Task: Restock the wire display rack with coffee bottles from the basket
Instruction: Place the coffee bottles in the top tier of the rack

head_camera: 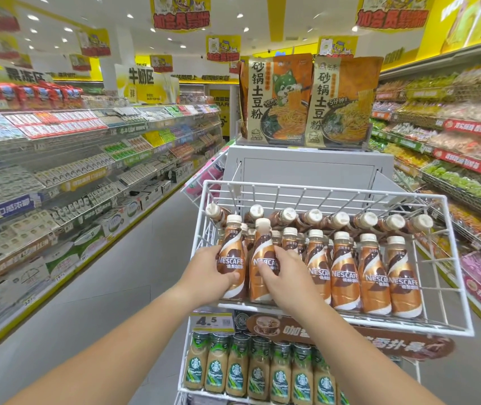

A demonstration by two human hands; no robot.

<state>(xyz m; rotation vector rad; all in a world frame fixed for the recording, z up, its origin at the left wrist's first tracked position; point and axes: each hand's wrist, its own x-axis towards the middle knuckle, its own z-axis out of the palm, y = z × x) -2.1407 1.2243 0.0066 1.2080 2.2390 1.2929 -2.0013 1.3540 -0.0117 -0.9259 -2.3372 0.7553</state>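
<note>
The white wire display rack (464, 325) stands in front of me, its top tier filled with brown Nescafe coffee bottles. My left hand (204, 276) grips the leftmost front bottle (232, 258), which stands upright. My right hand (287, 283) is wrapped around the second bottle (262, 252), which tilts slightly left. To the right, several upright bottles (373, 276) form the front row. Behind them, a row of bottles (338, 220) lies on its side with caps facing me. No basket is in view.
A lower tier holds green-labelled Starbucks bottles (258, 372) under a 4.5 price tag (213, 321). Two noodle bags (309, 100) stand on the grey end cap above. Stocked shelves line the left (58, 176) and right (452, 159) sides, with grey aisle floor (134, 273) at left.
</note>
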